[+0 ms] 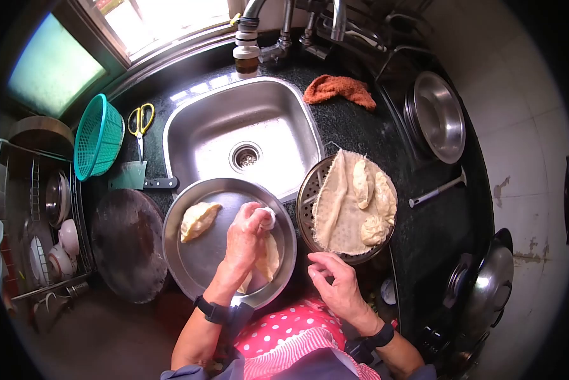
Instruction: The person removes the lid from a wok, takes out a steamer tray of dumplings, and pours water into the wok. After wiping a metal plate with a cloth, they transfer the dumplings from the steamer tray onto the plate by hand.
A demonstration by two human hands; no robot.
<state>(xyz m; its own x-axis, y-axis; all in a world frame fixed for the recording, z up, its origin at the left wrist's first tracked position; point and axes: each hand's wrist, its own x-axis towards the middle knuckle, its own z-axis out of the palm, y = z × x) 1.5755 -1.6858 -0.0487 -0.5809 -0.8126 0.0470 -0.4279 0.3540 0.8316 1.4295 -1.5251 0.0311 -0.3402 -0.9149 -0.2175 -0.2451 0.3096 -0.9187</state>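
My left hand [245, 237] is over a round metal basin [177, 269], its fingers closed around a small white lump [268, 218] whose kind I cannot make out. Beneath that hand lies a pale dumpling [269, 258], partly hidden by it. Another crescent dumpling [199, 221] rests at the basin's left. Just below the perforated steamer tray [307, 196], my right hand [336, 284] is held with bent fingers apart and nothing visible in them. A cloth [335, 215] covers much of the tray. On it sit long dumplings [362, 183] and a round pleated one [374, 230].
Behind the basin is a steel sink [199, 126]. To the left are a cleaver [132, 177], yellow-handled scissors [140, 123], a green basket [97, 139] and a round dark board [127, 244]. An orange cloth [340, 90] and metal bowls [438, 117] lie right.
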